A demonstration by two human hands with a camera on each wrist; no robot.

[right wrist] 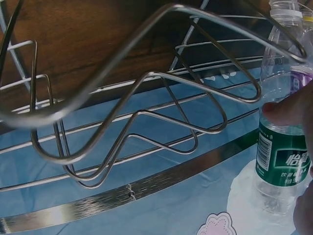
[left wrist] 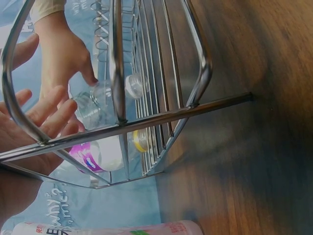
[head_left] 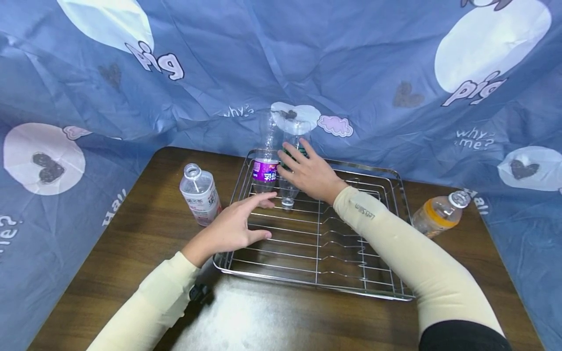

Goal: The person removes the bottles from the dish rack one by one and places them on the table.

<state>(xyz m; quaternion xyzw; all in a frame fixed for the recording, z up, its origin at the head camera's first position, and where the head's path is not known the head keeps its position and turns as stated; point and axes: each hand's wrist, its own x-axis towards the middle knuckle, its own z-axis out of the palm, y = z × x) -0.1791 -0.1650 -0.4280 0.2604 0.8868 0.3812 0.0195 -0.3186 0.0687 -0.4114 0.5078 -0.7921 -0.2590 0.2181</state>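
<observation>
A clear plastic bottle with a green label point(right wrist: 281, 156) leans cap down in the wire rack point(head_left: 317, 243), its base toward the back. My right hand point(head_left: 312, 173) is over it with fingers spread; in the right wrist view the thumb overlaps the bottle, but firm contact cannot be made out. Beside it on the left, a second bottle with a purple label point(head_left: 265, 170) also stands cap down. My left hand point(head_left: 237, 222) is over the rack's left side, fingers and thumb apart, holding nothing, just in front of the purple-label bottle.
A pink-and-white-label bottle point(head_left: 201, 195) stands on the wooden table point(head_left: 131, 253), left of the rack. An orange-label bottle point(head_left: 439, 212) tilts at the rack's right. Bent wire dividers point(right wrist: 142, 117) rise along the rack. A blue printed cloth point(head_left: 228, 58) hangs behind.
</observation>
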